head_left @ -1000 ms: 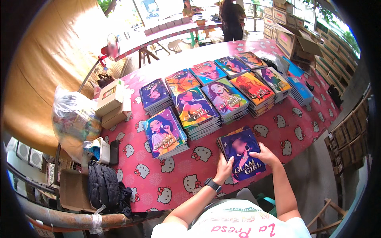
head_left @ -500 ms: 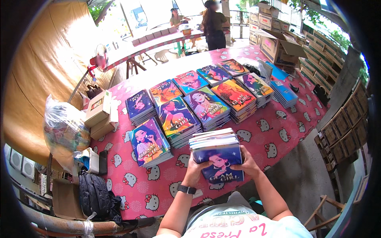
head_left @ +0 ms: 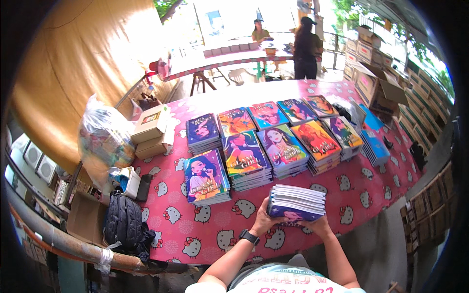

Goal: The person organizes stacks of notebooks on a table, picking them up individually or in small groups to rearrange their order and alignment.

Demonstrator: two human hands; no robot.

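Gripping evenly from both sides should stop the notebooks in this stack point(head_left: 297, 199) from sliding apart. It tilts before me at the pink table's point(head_left: 185, 227) near edge, page edges up. My left hand point(head_left: 264, 219) and right hand point(head_left: 319, 226) clamp its sides, forearms angling inward, fingers partly hidden.
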